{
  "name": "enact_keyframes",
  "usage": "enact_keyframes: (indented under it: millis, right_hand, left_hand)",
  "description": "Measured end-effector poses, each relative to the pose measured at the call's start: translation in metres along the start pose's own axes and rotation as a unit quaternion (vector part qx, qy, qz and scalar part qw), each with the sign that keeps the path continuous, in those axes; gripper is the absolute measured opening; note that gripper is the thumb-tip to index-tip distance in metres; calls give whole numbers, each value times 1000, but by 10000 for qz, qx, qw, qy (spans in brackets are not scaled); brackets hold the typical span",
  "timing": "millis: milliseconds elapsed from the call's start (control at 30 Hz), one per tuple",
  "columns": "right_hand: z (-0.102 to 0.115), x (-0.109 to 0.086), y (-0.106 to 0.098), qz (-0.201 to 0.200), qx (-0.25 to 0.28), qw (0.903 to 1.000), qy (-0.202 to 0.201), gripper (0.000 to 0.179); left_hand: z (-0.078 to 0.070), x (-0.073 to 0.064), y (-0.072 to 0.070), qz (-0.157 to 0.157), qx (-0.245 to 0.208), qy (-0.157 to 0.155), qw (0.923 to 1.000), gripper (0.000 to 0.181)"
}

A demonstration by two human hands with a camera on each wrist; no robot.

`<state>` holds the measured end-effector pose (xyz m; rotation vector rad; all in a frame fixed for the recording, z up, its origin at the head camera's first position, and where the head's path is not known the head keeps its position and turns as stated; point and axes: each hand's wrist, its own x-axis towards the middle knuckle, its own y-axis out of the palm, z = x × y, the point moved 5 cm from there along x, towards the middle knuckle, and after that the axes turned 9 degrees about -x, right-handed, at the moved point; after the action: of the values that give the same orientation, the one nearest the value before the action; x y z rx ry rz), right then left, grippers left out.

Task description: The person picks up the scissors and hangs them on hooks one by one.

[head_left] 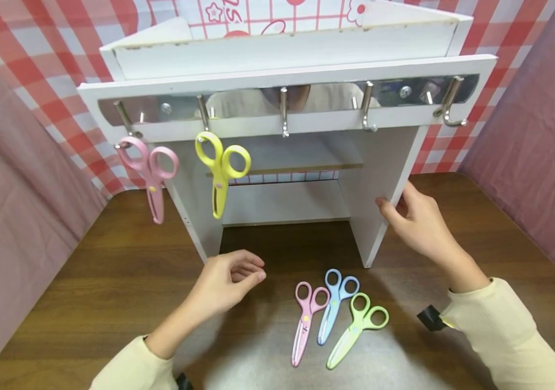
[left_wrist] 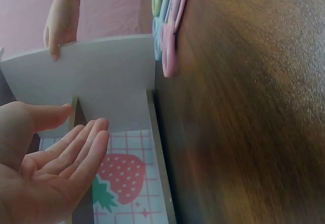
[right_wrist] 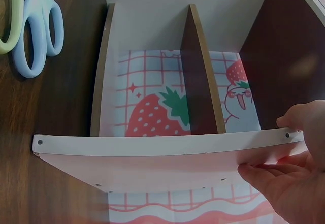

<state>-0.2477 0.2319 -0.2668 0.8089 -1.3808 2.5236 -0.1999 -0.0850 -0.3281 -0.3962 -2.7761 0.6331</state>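
White-painted panels fill my head feed: a rack (head_left: pixel 282 54) with a metal hook strip (head_left: pixel 245 103) across its front. Taking the head view as a clock, I have the right hand (head_left: pixel 419 219) at 3 o'clock, pinching the front edge of the side panel (head_left: pixel 377 173), thumb on the inner face, fingers on the outer. My right wrist feed shows the same grip.

The left hand (head_left: pixel 231 279) is at 7 o'clock, raised in front of the rack. Its fingers lie side by side, loosely bent, the thumb standing well off them, and it holds nothing.

At 5 o'clock on the wooden table (head_left: pixel 87 303), I see pink scissors (head_left: pixel 306 319), blue scissors (head_left: pixel 334 303) and green scissors (head_left: pixel 356 326) bunched together, handles towards the rack. Hanging from the two leftmost hooks are another pink pair (head_left: pixel 152 181) at 9 o'clock and yellow scissors (head_left: pixel 219 176) at 10.
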Motion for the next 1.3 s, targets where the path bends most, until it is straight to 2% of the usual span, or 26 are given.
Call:
enact_keyframes:
  millis: [233, 733, 1033, 1300]
  right_hand:
    - [-1, 0, 0, 22, 13, 10000, 2, 29]
    - [1, 2, -1, 74, -13, 10000, 2, 29]
    - [-1, 2, 0, 62, -12, 10000, 35, 30]
    - [-1, 1, 0, 70, 3, 10000, 63, 29]
  left_hand:
    - [-1, 0, 10, 254, 107, -6, 9996, 14]
    - [-4, -1, 39, 752, 524, 223, 9955, 22]
    - [-5, 0, 57, 1179, 777, 216, 9897, 24]
    - [-10, 0, 72, 1325, 1391, 459, 9803, 27]
